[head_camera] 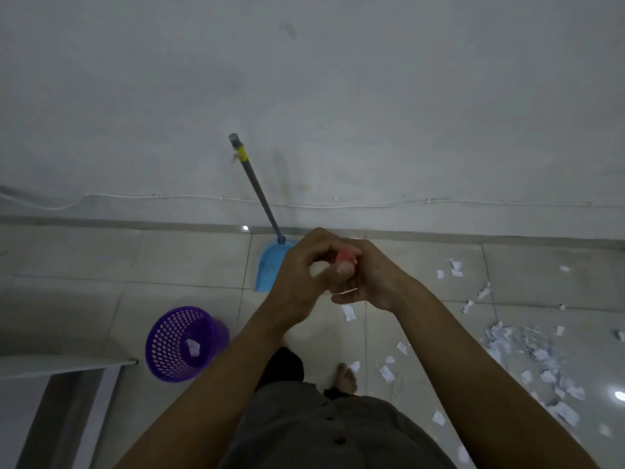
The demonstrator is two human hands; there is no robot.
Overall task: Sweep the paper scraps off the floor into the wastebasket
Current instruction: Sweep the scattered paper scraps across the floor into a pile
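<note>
Purple mesh wastebasket (159, 343) stands on the floor (189, 258) at the left. In the head view, the left hand (301, 279) and the right hand (372, 282) meet in the middle. Each grip is curled closed round a small red-tipped object (346, 257); what it is I cannot tell. The paper scraps (507, 343) lie at the right, well apart from the basket. I judge that short strokes leftward, gathering them into one heap before the blue dustpan (270, 265), will work best. Count: one wastebasket, one dustpan, one scrap inside the basket (192, 347), and some dozens on the floor, too many to count exactly.
</note>
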